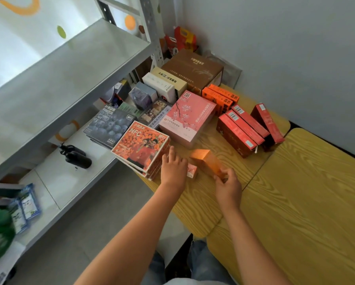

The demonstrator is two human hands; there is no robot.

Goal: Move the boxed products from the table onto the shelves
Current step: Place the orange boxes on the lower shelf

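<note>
Near the middle of the frame, the right hand (227, 183) pinches the near end of a slim orange carton (208, 162), which tilts up off the wood-grain counter (306, 202). The left hand (173, 166) rests with straight fingers against the side of a stack of glossy orange juice boxes (140, 146) at the counter's left edge. A small pink box (192, 171) lies between the hands; blur hides whether either hand touches it.

The carton is held only at one end, so it could swing or slip out as it crosses to the shelves (69, 83) at left. The juice stack overhangs the counter edge, and a push from the left hand might tip it to the floor.

Everything here is smooth printed cardboard with sharp corners: a flat pink blossom box (188, 118), narrow red boxes (244, 132) standing on edge, a large brown box (193, 68) behind. The shelves are grey metal with pale, smooth boards.
</note>
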